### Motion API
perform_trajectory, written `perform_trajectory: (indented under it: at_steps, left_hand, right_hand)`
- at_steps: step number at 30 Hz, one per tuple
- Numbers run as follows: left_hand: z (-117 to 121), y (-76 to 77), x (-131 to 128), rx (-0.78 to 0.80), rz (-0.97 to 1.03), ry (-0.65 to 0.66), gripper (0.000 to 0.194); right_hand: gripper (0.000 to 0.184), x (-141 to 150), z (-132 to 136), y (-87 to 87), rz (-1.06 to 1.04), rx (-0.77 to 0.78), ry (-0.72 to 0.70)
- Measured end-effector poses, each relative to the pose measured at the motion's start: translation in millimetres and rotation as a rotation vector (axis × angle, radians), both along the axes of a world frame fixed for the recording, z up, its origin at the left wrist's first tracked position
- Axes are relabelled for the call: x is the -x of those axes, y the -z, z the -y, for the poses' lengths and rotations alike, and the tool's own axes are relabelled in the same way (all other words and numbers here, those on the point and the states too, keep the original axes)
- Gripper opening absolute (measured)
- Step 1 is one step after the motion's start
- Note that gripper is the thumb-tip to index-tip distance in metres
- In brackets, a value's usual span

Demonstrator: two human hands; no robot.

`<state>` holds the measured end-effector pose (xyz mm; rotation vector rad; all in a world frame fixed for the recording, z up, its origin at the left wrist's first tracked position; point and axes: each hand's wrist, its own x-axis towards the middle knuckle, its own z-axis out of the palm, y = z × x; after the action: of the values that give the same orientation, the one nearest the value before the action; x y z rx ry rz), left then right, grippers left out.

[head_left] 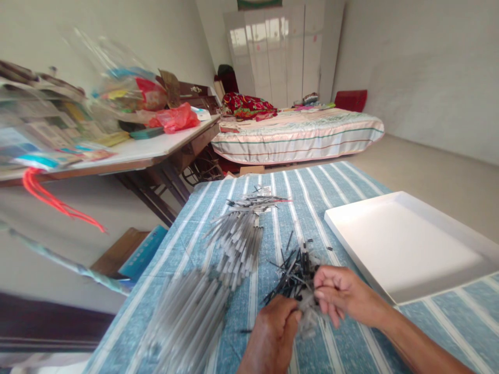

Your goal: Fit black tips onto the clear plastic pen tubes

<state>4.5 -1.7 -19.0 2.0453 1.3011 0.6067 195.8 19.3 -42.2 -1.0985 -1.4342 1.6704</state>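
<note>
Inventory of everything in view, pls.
Cloth: one, blue striped, foreground.
Tray: one, white, right on cloth.
Tubes: many, grey, left on cloth.
Sticks: many, mostly grey and black, beyond tubes.
Pieces: many, black, left of tray.
Bits: count unclear, translucent, nearer than pieces.
Desk: one, white top, left.
Clutter: uncounted, mixed, on desk.
Clear bag: one, clear, on desk.
Red bag: one, red, on desk.
Cord: one bundle, red, hanging off desk.
Box: one, blue, below desk.
Bed: one, pale, behind cloth.
Blanket: one, red patterned, on bed.
Wardrobe: one, white, back.
Unclear object: one, red, beyond bed.
Left hand: one, bare, by bits.
Right hand: one, bare, by bits.
</note>
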Motion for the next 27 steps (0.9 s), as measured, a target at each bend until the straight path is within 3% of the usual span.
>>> perform_trajectory:
  at_steps: [5, 8, 14, 17, 23, 27]
  left_hand:
    - [-0.1, -9.1, -0.7, 0.053, -0.024, -0.068, 0.021]
    - [0.9, -9.9, -1.1, 0.065, -0.012, -0.072, 0.021]
    - [3.7, -9.1, -4.9, 0.062, 0.003, -0.081, 0.020]
    - [0.9, -12.0, -3.4, 0.084, 0.006, -0.071, 0.020]
    - [-18.6, -22.9, 43.0, 0.277, -0.008, -0.059, 0.019]
    - [-27.6, -24.4, 70.0, 0.324, 0.195, -0.310, 0.016]
  right_hand:
    - [0.024, -5.7, -6.5, -5.1, -0.053, -0.042, 0.135]
    - [0.033, -2.7, -6.4, -1.2, -0.034, -0.076, 0.221]
    - [0.033, 6.5, 2.2, 3.2, 0.065, -0.101, 0.074]
    - [0.034, 4.8, 2.0, 0.5, 0.056, -0.105, 0.078]
    - [0.032, -11.6, -10.1, -5.6, -0.042, -0.063, 0.386]
    - [0.034, -15.5, -17.3, 1.0, 0.000, -0.049, 0.481]
